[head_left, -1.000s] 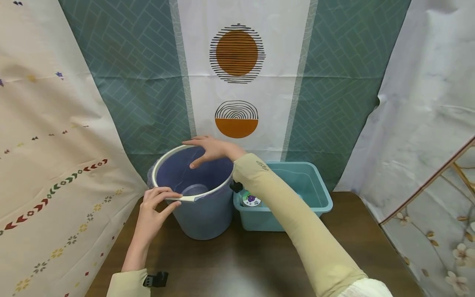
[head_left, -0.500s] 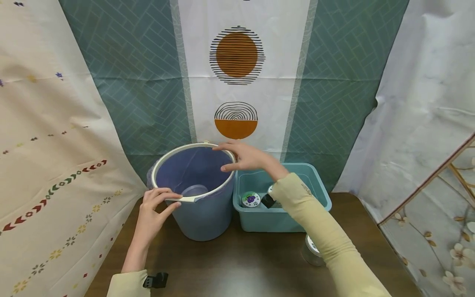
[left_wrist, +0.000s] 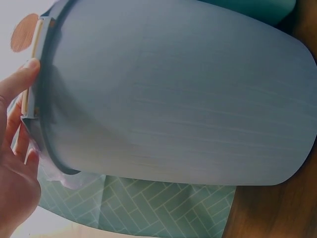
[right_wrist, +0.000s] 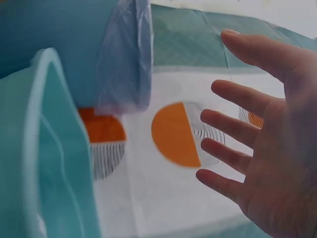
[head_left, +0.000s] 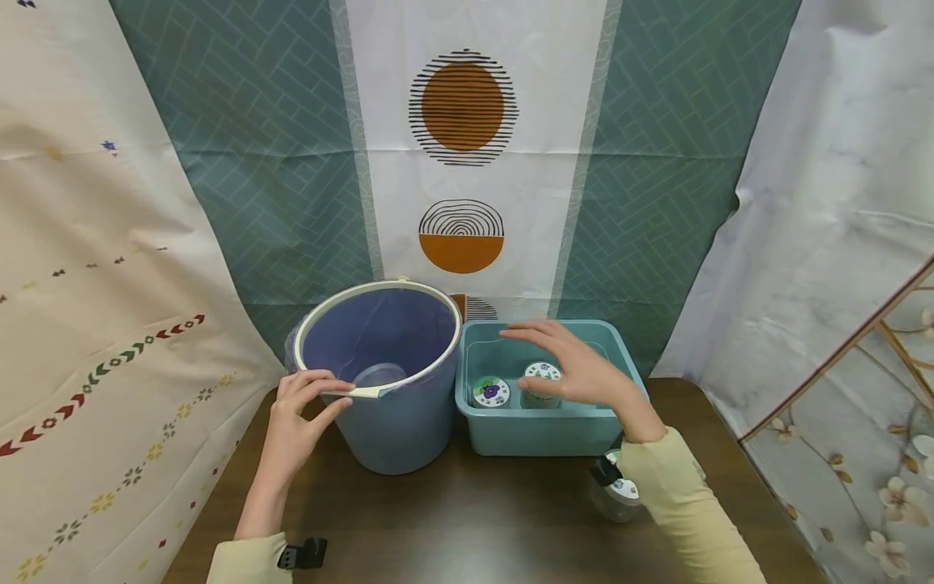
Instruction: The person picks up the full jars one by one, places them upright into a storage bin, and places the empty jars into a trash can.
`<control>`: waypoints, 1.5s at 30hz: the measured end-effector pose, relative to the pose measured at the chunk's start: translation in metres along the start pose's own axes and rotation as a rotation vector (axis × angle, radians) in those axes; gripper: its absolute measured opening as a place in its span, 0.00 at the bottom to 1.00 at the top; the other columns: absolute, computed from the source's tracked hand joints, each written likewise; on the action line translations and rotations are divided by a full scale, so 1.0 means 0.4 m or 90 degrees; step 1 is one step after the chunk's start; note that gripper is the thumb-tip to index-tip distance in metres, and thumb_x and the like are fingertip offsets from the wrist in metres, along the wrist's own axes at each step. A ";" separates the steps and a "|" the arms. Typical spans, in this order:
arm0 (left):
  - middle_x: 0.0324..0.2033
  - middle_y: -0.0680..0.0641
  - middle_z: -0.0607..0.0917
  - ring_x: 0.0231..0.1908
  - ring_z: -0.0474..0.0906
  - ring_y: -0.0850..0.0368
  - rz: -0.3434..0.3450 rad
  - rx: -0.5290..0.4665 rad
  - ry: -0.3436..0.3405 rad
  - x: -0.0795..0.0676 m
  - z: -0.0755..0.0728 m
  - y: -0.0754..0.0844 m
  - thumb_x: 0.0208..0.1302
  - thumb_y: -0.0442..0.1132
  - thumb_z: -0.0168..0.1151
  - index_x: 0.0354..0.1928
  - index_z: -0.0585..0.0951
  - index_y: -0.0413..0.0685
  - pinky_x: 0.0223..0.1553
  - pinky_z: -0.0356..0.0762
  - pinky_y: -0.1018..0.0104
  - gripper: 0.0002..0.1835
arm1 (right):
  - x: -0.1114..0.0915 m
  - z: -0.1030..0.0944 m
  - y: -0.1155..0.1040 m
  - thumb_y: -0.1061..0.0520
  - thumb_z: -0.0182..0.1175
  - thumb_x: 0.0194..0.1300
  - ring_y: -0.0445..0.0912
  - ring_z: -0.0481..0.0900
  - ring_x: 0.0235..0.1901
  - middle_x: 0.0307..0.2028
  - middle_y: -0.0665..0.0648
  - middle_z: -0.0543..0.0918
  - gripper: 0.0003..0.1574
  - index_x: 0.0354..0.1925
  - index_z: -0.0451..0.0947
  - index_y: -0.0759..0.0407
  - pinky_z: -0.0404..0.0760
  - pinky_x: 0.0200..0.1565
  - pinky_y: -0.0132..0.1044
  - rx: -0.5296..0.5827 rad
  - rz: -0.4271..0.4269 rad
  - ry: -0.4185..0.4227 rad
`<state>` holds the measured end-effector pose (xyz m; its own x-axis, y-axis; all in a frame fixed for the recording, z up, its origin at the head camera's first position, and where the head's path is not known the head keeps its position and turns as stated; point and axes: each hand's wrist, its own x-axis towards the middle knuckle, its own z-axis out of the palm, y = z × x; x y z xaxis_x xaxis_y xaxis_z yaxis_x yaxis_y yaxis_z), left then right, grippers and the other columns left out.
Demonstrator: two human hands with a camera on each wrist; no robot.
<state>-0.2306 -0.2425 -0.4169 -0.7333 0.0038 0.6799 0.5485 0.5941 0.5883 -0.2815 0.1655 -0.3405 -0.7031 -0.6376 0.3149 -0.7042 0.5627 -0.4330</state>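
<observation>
A blue-grey trash can (head_left: 397, 442) stands at the centre left, lined with a thin purplish bag (right_wrist: 126, 64) under a cream ring (head_left: 457, 332). My left hand (head_left: 292, 422) pinches the front of its rim; in the left wrist view the thumb lies on the pale strip (left_wrist: 34, 74) there. My right hand (head_left: 580, 369) hovers over a teal basin (head_left: 540, 438), its fingers spread and holding nothing. Inside the basin are a round jar with a purple-flower lid (head_left: 491, 392) and another jar with a white patterned lid (head_left: 541, 373).
A clear jar with a white patterned lid (head_left: 620, 503) stands on the brown table (head_left: 452, 527), partly hidden by the right wrist's camera. Patterned cloths hang behind (head_left: 467, 178) and on both sides. The basin stands close beside the trash can.
My right hand has moved right, from above the trash can's far rim to above the basin. This uncovers the jars in it. The left hand keeps its hold on the rim.
</observation>
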 end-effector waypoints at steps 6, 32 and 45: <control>0.40 0.48 0.82 0.48 0.63 0.67 -0.001 0.000 0.009 -0.004 0.008 -0.006 0.45 0.25 0.75 0.36 0.89 0.50 0.49 0.57 0.65 0.16 | -0.118 0.019 0.033 0.46 0.68 0.62 0.51 0.62 0.70 0.71 0.50 0.67 0.42 0.71 0.65 0.42 0.66 0.65 0.61 -0.004 0.026 0.048; 0.42 0.54 0.81 0.50 0.63 0.72 0.000 0.011 -0.008 -0.001 0.006 -0.002 0.47 0.26 0.75 0.39 0.88 0.52 0.51 0.57 0.71 0.17 | -0.424 0.135 0.106 0.54 0.72 0.58 0.52 0.64 0.63 0.65 0.55 0.74 0.37 0.65 0.73 0.46 0.65 0.57 0.54 -0.041 0.218 0.240; 0.42 0.53 0.82 0.49 0.64 0.71 -0.005 0.000 -0.001 -0.002 0.006 -0.004 0.48 0.26 0.75 0.39 0.89 0.52 0.51 0.57 0.71 0.17 | -0.459 0.221 0.175 0.46 0.73 0.56 0.63 0.71 0.59 0.62 0.62 0.77 0.36 0.61 0.76 0.52 0.73 0.53 0.65 -0.059 0.314 0.101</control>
<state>-0.2318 -0.2414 -0.4195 -0.7388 0.0002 0.6739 0.5419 0.5948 0.5938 -0.1930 0.2754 -0.5033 -0.9544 -0.2023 0.2195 -0.2869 0.8247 -0.4874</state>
